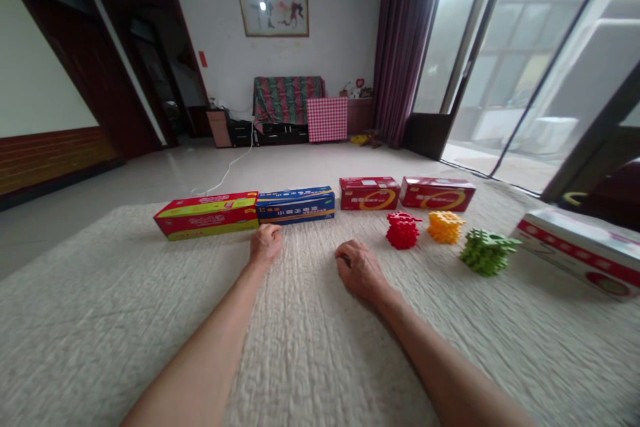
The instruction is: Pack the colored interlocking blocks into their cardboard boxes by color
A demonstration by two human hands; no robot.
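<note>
My left hand [267, 243] rests in a loose fist on the pale textured cover [300, 347], just in front of the blue battery box [296, 205]. Curled and closed, my right hand [361, 269] lies on the same cover, left of a red cluster of knobbly plastic pieces [402, 230]. Nothing shows in either hand. Beyond the red cluster stand a yellow cluster [445, 227] and a green cluster [489, 252] of similar pieces. A red and yellow-green box [207, 215] touches the blue box's left end.
Two dark red boxes, one [369, 194] left of the other [437, 194], stand behind the clusters. A white and red box [580, 250] lies at the right. Past the cover's far edge are a tiled floor with a white cable [231, 167], a cloth-draped cabinet [287, 100] and glass doors [530, 67].
</note>
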